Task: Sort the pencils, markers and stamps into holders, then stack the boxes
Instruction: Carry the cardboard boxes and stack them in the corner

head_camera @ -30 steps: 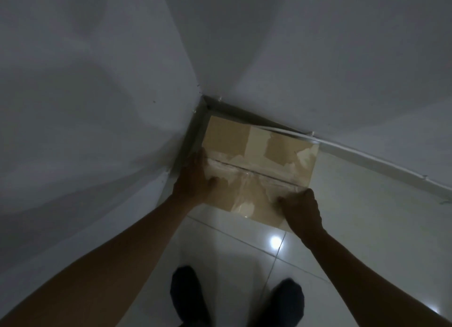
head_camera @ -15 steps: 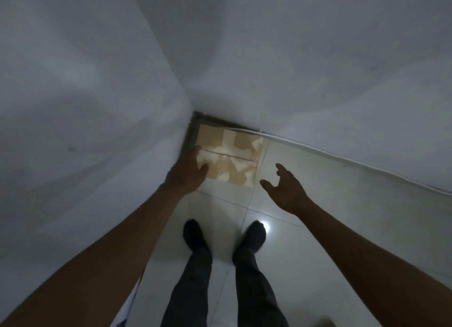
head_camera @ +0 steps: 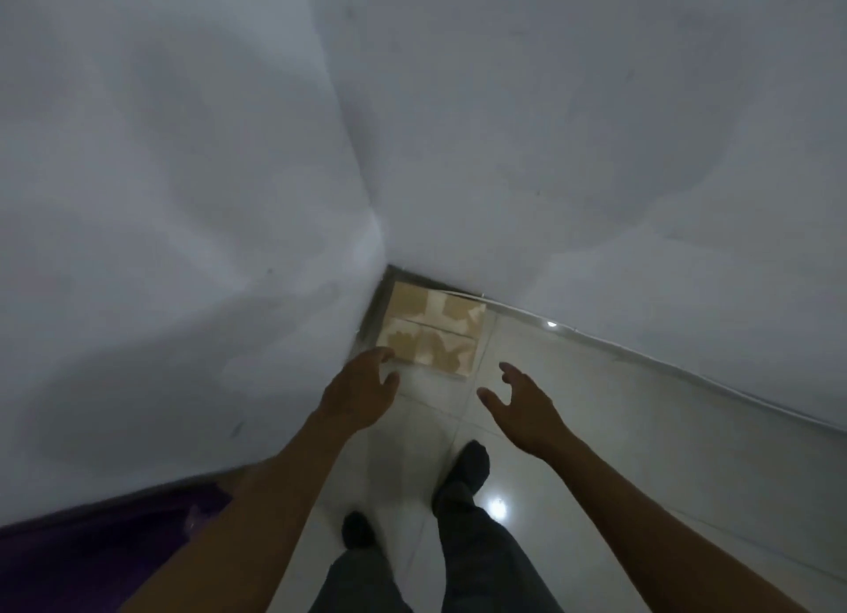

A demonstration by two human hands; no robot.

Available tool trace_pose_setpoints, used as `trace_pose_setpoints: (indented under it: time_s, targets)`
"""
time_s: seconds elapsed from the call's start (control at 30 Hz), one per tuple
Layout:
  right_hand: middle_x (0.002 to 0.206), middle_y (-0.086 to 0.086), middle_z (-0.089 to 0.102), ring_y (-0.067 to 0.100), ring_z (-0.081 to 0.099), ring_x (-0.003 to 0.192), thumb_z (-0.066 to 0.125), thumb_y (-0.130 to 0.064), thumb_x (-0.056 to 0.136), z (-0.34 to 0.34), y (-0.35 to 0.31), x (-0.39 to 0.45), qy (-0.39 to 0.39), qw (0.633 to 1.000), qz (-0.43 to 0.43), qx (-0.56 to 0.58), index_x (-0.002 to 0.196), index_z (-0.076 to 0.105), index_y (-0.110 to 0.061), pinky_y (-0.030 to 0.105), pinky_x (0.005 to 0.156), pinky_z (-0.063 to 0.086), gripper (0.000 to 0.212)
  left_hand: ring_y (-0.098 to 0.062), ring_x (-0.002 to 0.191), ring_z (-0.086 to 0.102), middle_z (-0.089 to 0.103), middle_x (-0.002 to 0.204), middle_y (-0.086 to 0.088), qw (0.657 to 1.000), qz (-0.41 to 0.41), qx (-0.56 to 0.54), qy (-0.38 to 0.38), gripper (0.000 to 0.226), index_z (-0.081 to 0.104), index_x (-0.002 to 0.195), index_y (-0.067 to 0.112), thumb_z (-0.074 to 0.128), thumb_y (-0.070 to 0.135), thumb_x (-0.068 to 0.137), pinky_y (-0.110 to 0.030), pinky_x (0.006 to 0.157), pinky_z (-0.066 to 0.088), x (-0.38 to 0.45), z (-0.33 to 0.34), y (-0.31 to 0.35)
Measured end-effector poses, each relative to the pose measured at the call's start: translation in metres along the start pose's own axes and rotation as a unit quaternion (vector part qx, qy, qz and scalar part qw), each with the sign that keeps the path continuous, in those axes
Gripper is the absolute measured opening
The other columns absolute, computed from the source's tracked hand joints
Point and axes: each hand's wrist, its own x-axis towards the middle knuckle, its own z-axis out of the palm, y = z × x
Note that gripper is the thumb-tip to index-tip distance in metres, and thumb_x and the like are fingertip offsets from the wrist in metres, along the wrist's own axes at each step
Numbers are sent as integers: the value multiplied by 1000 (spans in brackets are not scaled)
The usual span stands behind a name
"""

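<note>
While lying flat on the floor in the far corner, taped brown cardboard box (head_camera: 431, 334), long axis left-right, just beyond left hand (head_camera: 362, 395); right hand (head_camera: 522, 406) further; both spread, empty.

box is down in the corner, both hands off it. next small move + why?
Probably draw both hands back and turn away for the next box. The cardboard box lies flat on the tiled floor, tucked into the wall corner, and left hand and right hand hover open, holding nothing.
</note>
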Motion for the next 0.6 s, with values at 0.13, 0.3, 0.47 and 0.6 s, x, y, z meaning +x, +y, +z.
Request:
trace_pose_setpoints:
  time_s: [0.13, 0.3, 0.47, 0.6]
  targets:
    - [157, 8, 35, 25, 36, 142, 47, -61, 94, 25, 16, -37, -13, 998, -4, -63, 155, 21, -19, 50, 117, 27, 79, -23, 130, 50, 53, 143, -6, 999, 13, -23, -24, 49, 49, 142, 15, 52, 35, 97, -36, 108, 41, -29, 15, -10]
    - [157, 7, 35, 24, 35, 142, 50, -62, 92, 67, 25, -93, 20, 997, -1, -79, 155, 22, -19, 49, 117, 27, 82, -20, 131, 48, 50, 145, -3, 997, 52, -19, -59, 47, 46, 143, 18, 49, 34, 99, -32, 107, 39, -81, 31, -36]
    - [158, 6, 34, 26, 35, 142, 54, -66, 87, 122, 16, -166, 76, 996, 26, -41, 155, 23, -22, 51, 116, 29, 87, -18, 128, 49, 51, 144, -1, 994, 96, -9, -55, 45, 47, 142, 22, 49, 35, 99, -29, 104, 40, -156, 30, -80]
    - [160, 4, 29, 24, 30, 146, 58, -66, 85, 160, 16, -222, 74, 996, 39, -33, 156, 21, -22, 51, 118, 26, 92, -16, 129, 49, 51, 143, 1, 990, 119, -4, -75, 43, 48, 140, 22, 50, 35, 99, -29, 105, 40, -215, 39, -99]
